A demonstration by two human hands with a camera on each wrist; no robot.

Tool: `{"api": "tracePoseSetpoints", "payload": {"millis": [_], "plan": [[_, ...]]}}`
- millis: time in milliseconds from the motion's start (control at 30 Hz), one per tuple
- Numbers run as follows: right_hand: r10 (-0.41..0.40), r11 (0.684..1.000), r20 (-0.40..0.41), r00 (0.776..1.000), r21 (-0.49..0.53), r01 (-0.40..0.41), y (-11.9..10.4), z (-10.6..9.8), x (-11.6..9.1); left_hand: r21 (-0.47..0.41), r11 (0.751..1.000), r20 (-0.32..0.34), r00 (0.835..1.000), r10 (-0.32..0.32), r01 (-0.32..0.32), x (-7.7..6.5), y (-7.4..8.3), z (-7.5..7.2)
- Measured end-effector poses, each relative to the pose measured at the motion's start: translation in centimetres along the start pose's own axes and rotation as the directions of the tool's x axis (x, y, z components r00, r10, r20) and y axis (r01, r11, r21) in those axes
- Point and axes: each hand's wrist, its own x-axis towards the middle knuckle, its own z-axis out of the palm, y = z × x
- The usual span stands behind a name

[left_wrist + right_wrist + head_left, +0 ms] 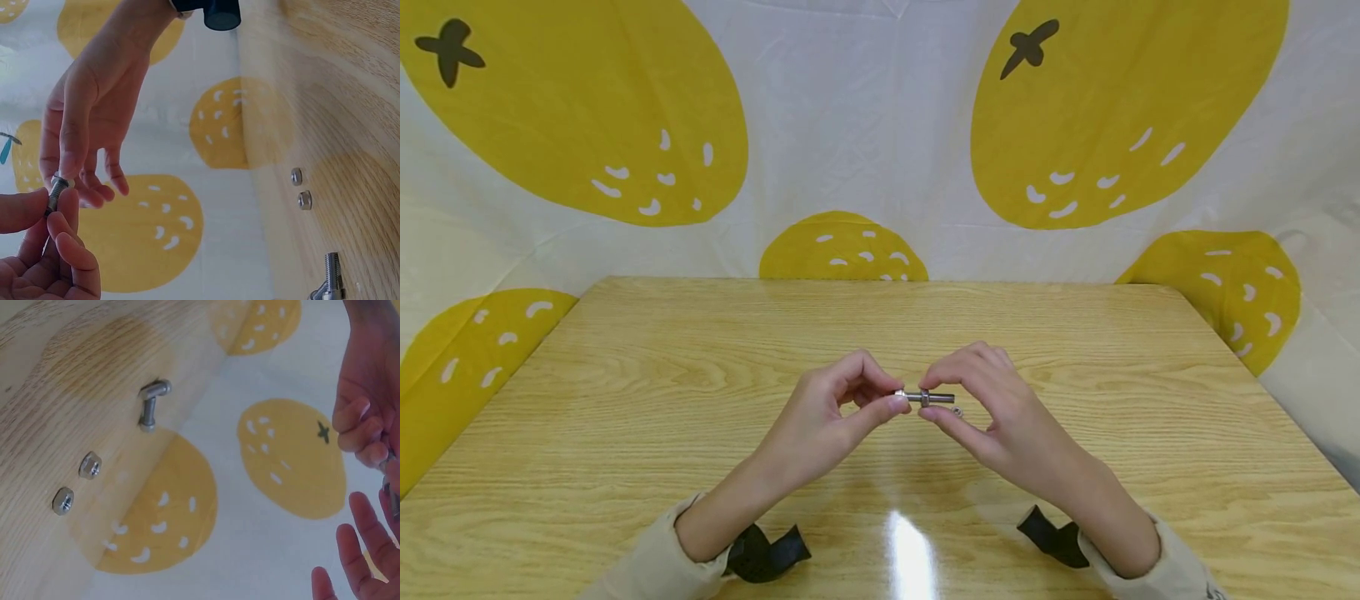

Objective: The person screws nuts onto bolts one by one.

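Observation:
A metal bolt (943,398) lies level between both hands in the head view. My left hand (827,417) pinches its head end between thumb and forefinger. On the shank sits a hex nut (925,399), which my right hand (992,408) pinches between thumb and forefinger, its other fingers bent behind. The bolt's free end points right, past the nut. In the left wrist view the threaded shank (55,195) shows between the fingertips. The right wrist view catches the bolt only at its right edge, partly hidden by fingers.
Two loose nuts, one nearer (63,500) and one farther (90,465), lie on the wooden table (700,333). Beside them are two more bolts (149,412), touching or overlapping. A curtain (857,125) with yellow fruit prints hangs behind the table.

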Motion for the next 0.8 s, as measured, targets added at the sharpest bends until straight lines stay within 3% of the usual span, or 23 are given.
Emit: {"api": "tracePoseSetpoints", "payload": {"millis": [267,600,800], "plan": [[0.001,1.000,-0.003,1.000,0.001,-0.001,0.08,0.32,-0.05,-0.003,1.000,0.000,1.000,-0.002,0.002,0.01,0.16,0.08],[0.094,0.996,0.034,0.995,-0.013,-0.094,-0.20,0.05,-0.26,-0.003,1.000,0.001,1.000,-0.005,0.005,0.00,0.21,0.05],[0.042,0.999,0.020,0.999,0.021,-0.042,-0.27,-0.04,-0.12,0.002,1.000,0.002,1.000,-0.005,0.005,-0.02,0.22,0.00]]}}
